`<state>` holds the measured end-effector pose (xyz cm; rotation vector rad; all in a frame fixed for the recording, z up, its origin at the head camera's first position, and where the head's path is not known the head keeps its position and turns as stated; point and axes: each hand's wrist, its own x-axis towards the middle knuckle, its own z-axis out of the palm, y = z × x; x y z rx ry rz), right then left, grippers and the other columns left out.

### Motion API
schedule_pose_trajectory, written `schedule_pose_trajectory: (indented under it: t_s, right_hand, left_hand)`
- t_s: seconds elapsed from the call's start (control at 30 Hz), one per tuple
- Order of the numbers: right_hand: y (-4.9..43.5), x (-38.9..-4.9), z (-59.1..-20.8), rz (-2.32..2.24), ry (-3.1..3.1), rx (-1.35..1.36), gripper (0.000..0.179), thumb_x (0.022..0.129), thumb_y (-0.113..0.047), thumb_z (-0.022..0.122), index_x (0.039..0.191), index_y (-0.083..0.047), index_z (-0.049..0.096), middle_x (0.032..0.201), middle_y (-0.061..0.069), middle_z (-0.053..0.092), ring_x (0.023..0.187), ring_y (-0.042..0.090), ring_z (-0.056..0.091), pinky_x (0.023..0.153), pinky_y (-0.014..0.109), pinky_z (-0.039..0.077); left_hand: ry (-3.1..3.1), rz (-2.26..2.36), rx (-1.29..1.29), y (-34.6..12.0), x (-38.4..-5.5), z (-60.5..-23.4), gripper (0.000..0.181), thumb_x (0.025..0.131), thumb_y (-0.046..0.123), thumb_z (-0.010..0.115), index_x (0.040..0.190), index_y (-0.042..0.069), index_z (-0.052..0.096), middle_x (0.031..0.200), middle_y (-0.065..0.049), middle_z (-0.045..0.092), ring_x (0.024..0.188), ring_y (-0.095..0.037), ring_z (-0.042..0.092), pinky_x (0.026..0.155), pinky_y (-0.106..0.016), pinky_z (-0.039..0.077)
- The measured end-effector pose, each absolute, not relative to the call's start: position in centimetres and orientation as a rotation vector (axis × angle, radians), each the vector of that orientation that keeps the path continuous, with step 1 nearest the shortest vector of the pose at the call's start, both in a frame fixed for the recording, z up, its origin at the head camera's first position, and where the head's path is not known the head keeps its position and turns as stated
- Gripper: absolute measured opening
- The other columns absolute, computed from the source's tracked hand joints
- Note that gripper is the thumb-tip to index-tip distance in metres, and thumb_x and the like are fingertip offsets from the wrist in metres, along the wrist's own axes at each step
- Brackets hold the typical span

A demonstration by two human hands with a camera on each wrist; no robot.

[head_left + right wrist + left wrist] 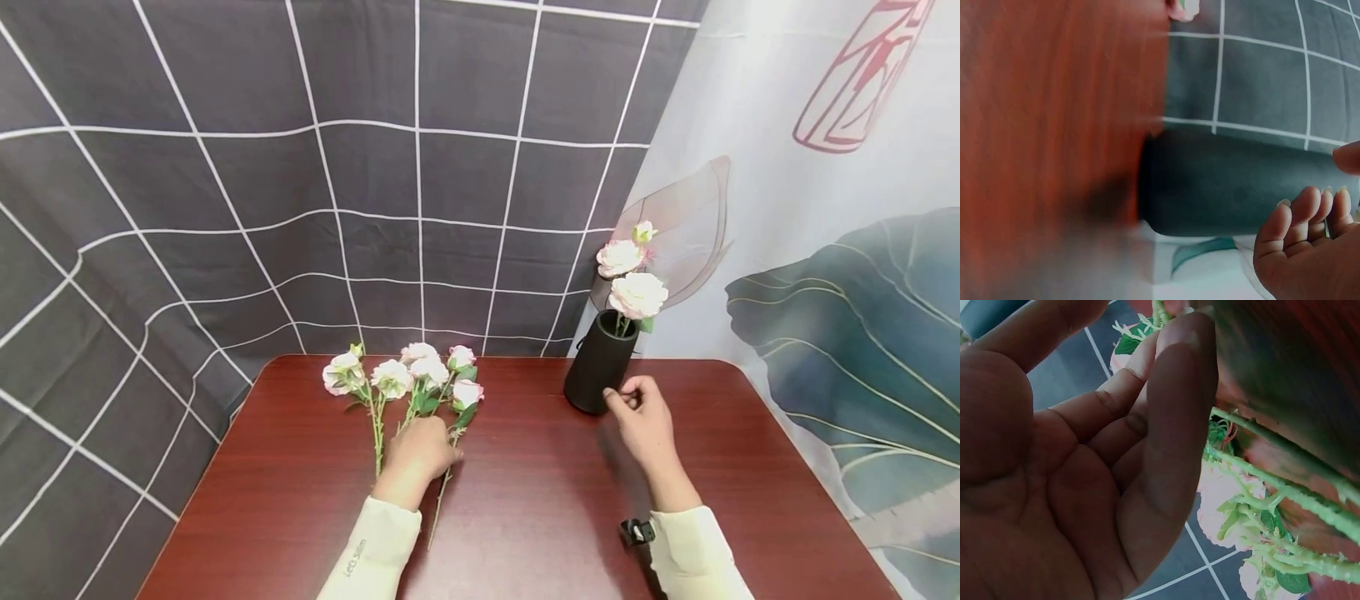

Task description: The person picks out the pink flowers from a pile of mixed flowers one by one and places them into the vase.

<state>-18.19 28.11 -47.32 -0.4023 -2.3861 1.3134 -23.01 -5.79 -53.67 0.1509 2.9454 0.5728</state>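
Note:
In the head view my left hand (422,450) is over several pink-white artificial roses (392,379) lying on the table. A thorny rose stem (438,504) runs beside its fingers toward the near edge. The left wrist view shows that hand (1116,437) with bent fingers and the thumb apart from them; more green stems (1291,494) lie beyond. A black cylindrical vase (600,367) holds pink-white roses (637,295). Beside its lower part is my right hand (645,421), fingers loosely bent. In the right wrist view the fingers and thumb do not wrap the vase (1222,181).
The reddish-brown table (517,500) has rounded far corners. Behind it hangs a dark grey cloth (375,175) with white grid lines, and a pale printed curtain (780,183) is at the right. A small black device (636,532) sits at my right wrist.

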Motion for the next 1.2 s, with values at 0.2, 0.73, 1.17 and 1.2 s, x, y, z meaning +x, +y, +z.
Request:
schedule_pose_trajectory:
  t_s: [0.2,0.73,1.17,1.2]
  right_hand:
    - [28.1,-18.3,-51.0,1.477,-2.488,-0.230,0.028,0.100,-0.022,0.079,0.112,-0.006,0.060,0.099,0.003,0.070,0.084,0.003,0.062,0.073,0.021,0.049]
    - [26.0,-17.2,-50.7,1.533,-2.909,-0.128,0.038,0.107,-0.024,0.076,0.136,-0.002,0.063,0.123,0.013,0.070,0.109,0.020,0.059,0.092,0.032,0.048]
    - [23.2,-16.5,-48.8,1.635,-2.851,0.150,0.030,0.108,-0.022,0.077,0.130,-0.002,0.072,0.117,0.012,0.081,0.098,0.007,0.069,0.084,0.024,0.056]
    - [22.7,-16.4,-48.5,1.667,-2.820,0.184,0.029,0.108,-0.021,0.076,0.129,-0.001,0.073,0.115,0.012,0.080,0.096,0.006,0.069,0.082,0.023,0.055]
  left_hand:
    - [2.976,0.491,0.144,-5.7,-23.7,-55.8,0.039,0.081,0.050,0.099,0.090,0.017,0.081,0.103,-0.011,0.085,0.092,-0.035,0.081,0.079,-0.061,0.065]
    - [2.795,0.739,0.314,-6.0,-23.8,-55.5,0.031,0.088,0.012,0.077,0.060,0.018,0.067,0.046,0.007,0.064,0.040,-0.006,0.064,0.052,-0.026,0.056]
    - [2.640,1.250,0.500,-5.0,-19.4,-45.1,0.017,0.108,0.014,0.075,0.092,0.009,0.075,0.074,0.000,0.075,0.054,-0.005,0.066,0.055,-0.023,0.057]
    - [2.655,1.263,0.541,-5.0,-19.2,-44.8,0.014,0.108,0.014,0.075,0.095,0.009,0.076,0.078,0.000,0.077,0.056,-0.005,0.067,0.057,-0.023,0.057]
